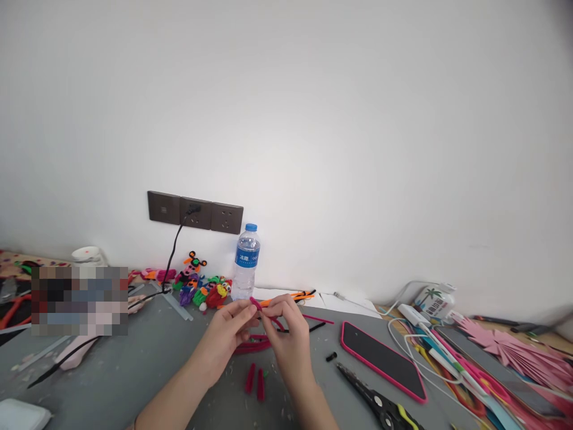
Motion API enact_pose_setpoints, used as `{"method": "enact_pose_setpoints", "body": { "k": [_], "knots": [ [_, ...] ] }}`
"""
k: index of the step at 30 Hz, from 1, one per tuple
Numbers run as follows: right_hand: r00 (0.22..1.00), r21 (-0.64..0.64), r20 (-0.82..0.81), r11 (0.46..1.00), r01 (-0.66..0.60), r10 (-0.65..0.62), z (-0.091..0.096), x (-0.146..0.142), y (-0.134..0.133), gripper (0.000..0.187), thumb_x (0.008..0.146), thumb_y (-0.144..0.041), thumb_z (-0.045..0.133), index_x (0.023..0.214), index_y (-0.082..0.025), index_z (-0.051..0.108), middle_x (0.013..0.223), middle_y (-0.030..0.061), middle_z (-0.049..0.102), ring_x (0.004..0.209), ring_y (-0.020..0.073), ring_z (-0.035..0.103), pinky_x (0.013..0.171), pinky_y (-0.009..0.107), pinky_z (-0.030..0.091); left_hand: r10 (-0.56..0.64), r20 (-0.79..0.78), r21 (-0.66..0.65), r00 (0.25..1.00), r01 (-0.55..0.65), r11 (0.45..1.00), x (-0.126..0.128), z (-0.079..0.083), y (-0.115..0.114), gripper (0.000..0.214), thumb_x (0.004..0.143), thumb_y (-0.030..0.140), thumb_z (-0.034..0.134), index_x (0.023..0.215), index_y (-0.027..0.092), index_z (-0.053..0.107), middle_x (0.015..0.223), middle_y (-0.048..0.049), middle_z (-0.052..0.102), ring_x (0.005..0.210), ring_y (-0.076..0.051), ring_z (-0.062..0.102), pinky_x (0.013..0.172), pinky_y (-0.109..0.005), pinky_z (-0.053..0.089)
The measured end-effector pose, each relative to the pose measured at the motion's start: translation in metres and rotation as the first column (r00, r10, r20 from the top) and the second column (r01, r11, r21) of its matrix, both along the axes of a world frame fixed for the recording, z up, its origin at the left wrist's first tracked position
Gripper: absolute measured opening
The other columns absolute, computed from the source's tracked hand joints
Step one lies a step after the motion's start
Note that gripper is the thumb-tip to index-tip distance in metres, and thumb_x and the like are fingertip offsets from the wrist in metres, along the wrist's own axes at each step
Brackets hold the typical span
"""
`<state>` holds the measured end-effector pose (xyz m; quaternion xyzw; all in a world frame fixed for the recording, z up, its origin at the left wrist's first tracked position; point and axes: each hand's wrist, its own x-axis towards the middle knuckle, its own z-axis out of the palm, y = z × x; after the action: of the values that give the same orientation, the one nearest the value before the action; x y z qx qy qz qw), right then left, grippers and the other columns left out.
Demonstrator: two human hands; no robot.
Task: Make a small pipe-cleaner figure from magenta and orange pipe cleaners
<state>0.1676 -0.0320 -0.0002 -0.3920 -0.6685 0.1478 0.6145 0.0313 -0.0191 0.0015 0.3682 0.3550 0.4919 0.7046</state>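
Note:
My left hand [226, 334] and my right hand [289, 337] meet over the grey table [134, 370], fingertips pinched together on a dark pink pipe cleaner [257, 304] held between them. Under the hands lies a bent pink pipe cleaner [253, 345]. Two short red pipe cleaner pieces [255, 379] lie just in front of my wrists. A black pipe cleaner [316, 326] and a thin pink one [319, 319] lie behind my right hand.
A water bottle [246, 263] stands by the wall beside colourful pipe cleaner figures [203, 289]. A pink-cased phone [382, 360] and pliers [380, 405] lie to the right, then cables and pink paper [514, 352]. A black cord [172, 257] hangs from the wall sockets [196, 212].

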Motion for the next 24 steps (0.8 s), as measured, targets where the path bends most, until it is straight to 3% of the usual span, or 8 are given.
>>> {"method": "enact_pose_setpoints", "body": {
  "k": [4, 8, 13, 18, 24],
  "knots": [
    [0.984, 0.051, 0.176, 0.999, -0.018, 0.009, -0.002, 0.001, -0.002, 0.017, 0.088, -0.013, 0.052, 0.074, -0.022, 0.057, 0.078, 0.0044, 0.054, 0.073, 0.0174, 0.055, 0.064, 0.029, 0.045, -0.005, 0.040, -0.045, 0.999, 0.007, 0.999, 0.000, -0.002, -0.001, 0.028, 0.064, 0.037, 0.082, 0.077, 0.016, 0.069, 0.076, 0.0000, 0.062, 0.066, -0.009, 0.052, 0.055, -0.018, 0.038],
    [0.979, -0.006, 0.196, 0.999, -0.054, 0.054, -0.002, 0.004, -0.003, 0.012, 0.088, -0.016, 0.054, 0.081, -0.022, 0.060, 0.079, 0.0047, 0.059, 0.071, 0.0171, 0.056, 0.064, 0.028, 0.045, -0.023, 0.125, -0.102, 0.992, 0.036, 0.994, -0.002, -0.004, 0.001, 0.026, 0.065, 0.034, 0.082, 0.076, 0.017, 0.067, 0.075, 0.0017, 0.061, 0.064, -0.008, 0.053, 0.057, -0.019, 0.040],
    [0.997, -0.136, 0.062, 0.990, -0.033, 0.042, 0.002, 0.004, -0.004, 0.002, 0.082, -0.020, 0.062, 0.082, -0.022, 0.062, 0.075, 0.0030, 0.065, 0.065, 0.0163, 0.054, 0.061, 0.028, 0.044, 0.000, 0.162, -0.099, 0.987, 0.017, 0.995, -0.005, 0.001, 0.004, 0.028, 0.064, 0.034, 0.083, 0.079, 0.019, 0.064, 0.079, 0.0020, 0.064, 0.073, -0.011, 0.060, 0.060, -0.020, 0.043],
    [0.984, -0.245, -0.137, 0.959, -0.143, 0.112, 0.000, 0.004, -0.004, 0.006, 0.082, -0.026, 0.063, 0.082, -0.020, 0.064, 0.079, 0.0056, 0.068, 0.073, 0.0189, 0.058, 0.066, 0.030, 0.046, 0.007, 0.140, -0.070, 0.990, 0.003, 0.998, -0.007, 0.006, 0.003, 0.030, 0.064, 0.036, 0.082, 0.079, 0.018, 0.063, 0.075, 0.0007, 0.065, 0.073, -0.012, 0.061, 0.059, -0.020, 0.043],
    [0.950, -0.267, -0.241, 0.928, -0.260, 0.197, 0.000, 0.004, -0.001, 0.008, 0.078, -0.027, 0.068, 0.076, -0.020, 0.068, 0.077, 0.0061, 0.071, 0.075, 0.0210, 0.062, 0.069, 0.033, 0.047, 0.062, 0.072, -0.022, 0.995, -0.061, 0.998, -0.006, 0.008, 0.002, 0.036, 0.059, 0.041, 0.084, 0.079, 0.018, 0.064, 0.055, 0.0080, 0.051, 0.051, -0.005, 0.045, 0.054, -0.017, 0.039]
  ]
}}
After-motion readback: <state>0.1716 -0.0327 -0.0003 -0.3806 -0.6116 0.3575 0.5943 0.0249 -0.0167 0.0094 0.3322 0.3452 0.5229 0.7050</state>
